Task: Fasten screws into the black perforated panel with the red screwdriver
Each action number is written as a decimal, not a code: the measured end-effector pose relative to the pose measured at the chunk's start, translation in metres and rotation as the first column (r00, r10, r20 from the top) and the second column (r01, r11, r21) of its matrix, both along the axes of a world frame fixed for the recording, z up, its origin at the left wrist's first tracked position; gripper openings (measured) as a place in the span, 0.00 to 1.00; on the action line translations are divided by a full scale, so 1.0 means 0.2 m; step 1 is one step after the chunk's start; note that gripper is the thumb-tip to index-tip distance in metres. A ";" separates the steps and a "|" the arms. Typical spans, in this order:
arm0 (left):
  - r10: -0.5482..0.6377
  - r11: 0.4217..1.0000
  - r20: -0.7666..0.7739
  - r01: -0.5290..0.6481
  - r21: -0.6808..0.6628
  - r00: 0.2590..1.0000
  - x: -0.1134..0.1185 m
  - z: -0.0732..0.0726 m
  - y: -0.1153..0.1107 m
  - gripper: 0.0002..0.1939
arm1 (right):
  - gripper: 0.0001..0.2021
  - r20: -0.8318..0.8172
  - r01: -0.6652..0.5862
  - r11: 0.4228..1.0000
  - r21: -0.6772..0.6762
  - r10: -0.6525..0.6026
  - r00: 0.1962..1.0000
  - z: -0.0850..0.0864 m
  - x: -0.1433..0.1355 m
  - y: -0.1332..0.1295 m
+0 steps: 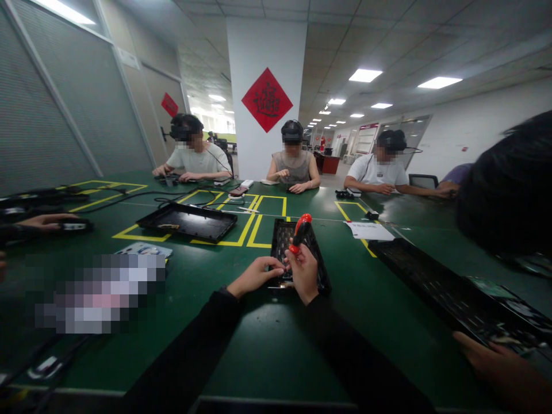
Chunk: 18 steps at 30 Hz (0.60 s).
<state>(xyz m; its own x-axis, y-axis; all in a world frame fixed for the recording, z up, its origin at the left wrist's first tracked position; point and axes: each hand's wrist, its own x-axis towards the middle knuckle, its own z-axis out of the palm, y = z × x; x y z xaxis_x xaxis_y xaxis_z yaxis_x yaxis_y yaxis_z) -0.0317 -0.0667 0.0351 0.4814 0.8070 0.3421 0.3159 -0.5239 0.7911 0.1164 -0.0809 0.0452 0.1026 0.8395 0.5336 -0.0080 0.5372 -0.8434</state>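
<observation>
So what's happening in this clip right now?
At a green table, the right hand holds a red-and-black screwdriver upright over a black tray-like casing. The left hand reaches into the same casing, fingertips close to the right hand. Three people sit across the table.

Interior lighting, overhead, moderate to dim: white ceiling panels noted at one o'clock, a bright strip light at ten. Background opening at eleven, washed out. Pale sheen cast on a black tray at nine. Sleeves at five and seven, detail lost in black. Edges stretched and softened by wide-angle distortion. Patch at eight, obscured by coarse pixelation.
</observation>
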 end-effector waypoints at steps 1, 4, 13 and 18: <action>-0.004 1.000 0.004 0.004 -0.007 1.000 0.00 0.00 0.00 0.14 | 0.12 -0.008 -0.001 1.000 -0.001 0.001 1.000 0.00 0.00 0.00; -0.028 0.999 0.012 0.029 -0.023 1.000 -0.01 0.01 0.00 0.14 | 0.14 -0.016 -0.010 1.000 -0.010 0.010 1.000 0.01 0.00 -0.01; -0.073 0.997 0.007 0.073 -0.008 0.997 0.00 0.02 -0.01 0.12 | 0.15 0.010 -0.045 0.999 -0.023 0.045 0.999 0.01 0.01 -0.01; -0.071 0.997 0.000 0.071 -0.015 0.998 0.00 0.03 -0.01 0.12 | 0.12 0.007 -0.052 0.998 -0.021 0.053 0.999 0.01 0.01 -0.01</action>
<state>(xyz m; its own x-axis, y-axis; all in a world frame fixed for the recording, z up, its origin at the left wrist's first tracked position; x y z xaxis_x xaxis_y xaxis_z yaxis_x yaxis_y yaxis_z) -0.0321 -0.0686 0.0420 0.5375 0.7760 0.3300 0.2789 -0.5329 0.7989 0.1182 -0.0828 0.0480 0.0540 0.8543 0.5169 -0.0293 0.5188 -0.8544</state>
